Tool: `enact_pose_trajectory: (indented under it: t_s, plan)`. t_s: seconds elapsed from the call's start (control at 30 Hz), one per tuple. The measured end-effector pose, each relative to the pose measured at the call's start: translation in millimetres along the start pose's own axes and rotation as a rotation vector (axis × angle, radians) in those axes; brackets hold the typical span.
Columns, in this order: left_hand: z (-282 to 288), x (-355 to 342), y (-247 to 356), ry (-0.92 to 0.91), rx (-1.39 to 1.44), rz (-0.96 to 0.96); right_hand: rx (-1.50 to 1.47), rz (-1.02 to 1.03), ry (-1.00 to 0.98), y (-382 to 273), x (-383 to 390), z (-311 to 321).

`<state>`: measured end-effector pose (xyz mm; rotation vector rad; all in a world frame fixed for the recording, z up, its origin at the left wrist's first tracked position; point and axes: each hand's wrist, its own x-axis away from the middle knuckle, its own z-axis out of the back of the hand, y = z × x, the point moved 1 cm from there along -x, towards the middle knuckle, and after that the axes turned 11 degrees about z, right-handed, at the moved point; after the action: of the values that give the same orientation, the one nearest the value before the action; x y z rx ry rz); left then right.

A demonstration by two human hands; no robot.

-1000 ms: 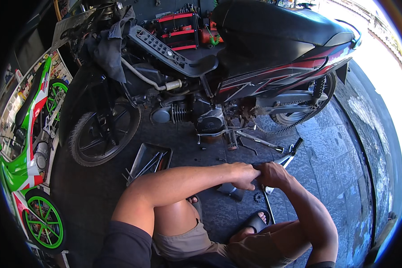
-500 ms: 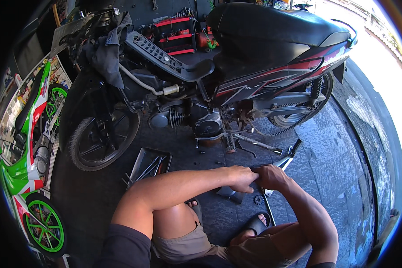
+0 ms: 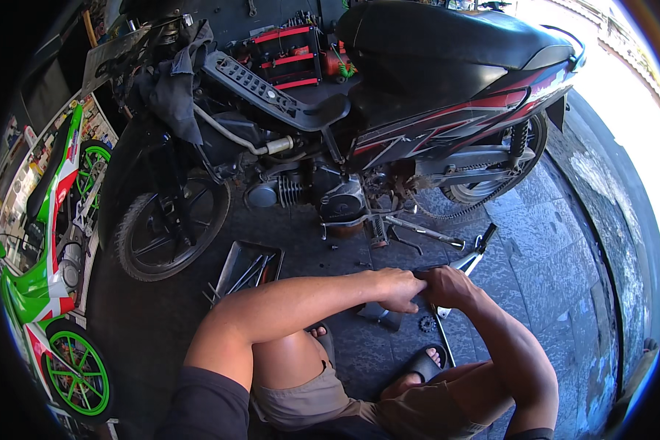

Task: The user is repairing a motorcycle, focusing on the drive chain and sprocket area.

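Note:
My left hand (image 3: 401,290) and my right hand (image 3: 449,287) meet in front of my knees, both with fingers curled closed. A small dark bit shows between them, but what they hold is hidden by the fingers. Below them on the floor lie a dark angular part (image 3: 380,315) and a small toothed sprocket (image 3: 427,323). Just beyond my right hand is a silver metal part with a black end (image 3: 474,257). Over all this stands a black and red motorcycle (image 3: 447,125), its engine (image 3: 342,203) exposed and its chain (image 3: 455,215) hanging loose.
A metal tray (image 3: 231,270) with several long tools sits left of my arms. A green and white motorcycle (image 3: 42,257) stands at the far left. A red tool cart (image 3: 290,57) is at the back. Small bolts (image 3: 334,247) lie near the engine.
My hands stay joined and closed, with only a very slight shift to the right. The whole view has moved slightly; nothing else differs visibly.

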<state>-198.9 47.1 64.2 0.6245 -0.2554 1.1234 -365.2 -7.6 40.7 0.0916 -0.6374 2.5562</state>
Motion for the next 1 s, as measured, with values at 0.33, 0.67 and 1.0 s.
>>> enact_pose_trajectory:
  t_s: [0.33,0.67,1.0]
  plan:
    - [0.6,1.6,1.4,0.011,-0.01,-0.003,0.021,-0.012,-0.031,-2.5,1.6,2.1]
    - [2.6,2.7,3.5,-0.012,-0.021,0.0,0.011,-0.012,-0.003,-3.6,2.3,2.9]
    - [0.0,-0.1,0.8,0.002,-0.027,-0.003,0.035,-0.01,-0.014,-0.2,0.5,-0.5]
